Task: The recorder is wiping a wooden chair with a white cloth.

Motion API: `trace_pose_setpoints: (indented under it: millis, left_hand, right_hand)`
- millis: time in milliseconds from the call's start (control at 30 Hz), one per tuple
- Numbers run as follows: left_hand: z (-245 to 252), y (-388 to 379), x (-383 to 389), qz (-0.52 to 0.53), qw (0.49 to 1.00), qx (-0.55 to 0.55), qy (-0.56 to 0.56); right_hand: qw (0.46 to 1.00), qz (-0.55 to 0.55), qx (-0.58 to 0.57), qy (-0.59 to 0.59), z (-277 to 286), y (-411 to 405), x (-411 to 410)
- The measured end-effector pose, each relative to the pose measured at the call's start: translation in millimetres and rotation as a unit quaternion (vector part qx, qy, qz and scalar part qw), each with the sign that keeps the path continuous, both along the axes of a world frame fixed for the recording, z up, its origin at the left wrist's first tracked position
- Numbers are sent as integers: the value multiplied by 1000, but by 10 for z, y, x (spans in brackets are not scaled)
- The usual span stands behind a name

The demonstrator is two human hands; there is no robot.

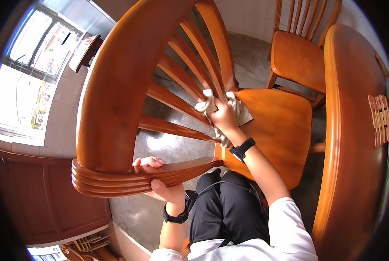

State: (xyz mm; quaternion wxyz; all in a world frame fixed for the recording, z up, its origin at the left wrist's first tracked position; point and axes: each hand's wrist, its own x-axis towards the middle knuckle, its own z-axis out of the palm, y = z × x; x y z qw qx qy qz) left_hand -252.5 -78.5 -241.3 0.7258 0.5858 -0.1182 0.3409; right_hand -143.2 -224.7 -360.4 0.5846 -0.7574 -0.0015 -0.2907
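Observation:
A varnished wooden chair (116,94) with a slatted backrest fills the middle of the view, its seat (276,130) to the right. My left hand (163,189) grips the near side post of the backrest, thumb on the near face and fingers over the far edge. My right hand (222,114) is closed on a whitish cloth (241,109), pressed at the foot of the slats where they meet the rear of the seat. Part of the cloth lies on the seat, and another fold sticks out between the slats. Both wrists wear black bands.
A wooden table (351,140) with a rounded edge stands on the right, a wooden trivet-like slatted piece (379,120) on it. Another wooden chair (295,62) stands behind. At the left are a window (28,71) and a reddish-brown cabinet (51,195). My legs are below the seat's near side.

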Motion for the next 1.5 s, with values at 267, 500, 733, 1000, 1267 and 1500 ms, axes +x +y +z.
trace_pose_setpoints:
  millis: [267, 500, 733, 1000, 1267, 1500]
  left_hand:
    - [-8, -108, 16, -9, 1000, -18, 2]
    - [91, -86, -2, 36, 998, -38, 19]
    - [12, -106, 21, -12, 1000, -17, -3]
    - [64, -112, -8, 36, 998, -34, 34]
    - [39, -81, -20, 43, 998, -26, 37]
    - [55, -150, -17, 36, 997, -50, 36]
  right_hand:
    - [993, -26, 4, 117, -1068, -244, -86]
    - [981, 119, 145, -41, 223, -199, -124]
    - [985, 127, 16, -118, 1592, -38, 232]
    - [991, 77, 26, -102, 1362, 145, 235]
    - [998, 45, -32, -33, 464, -50, 26]
    - [975, -12, -140, 170, -959, -291, -120]
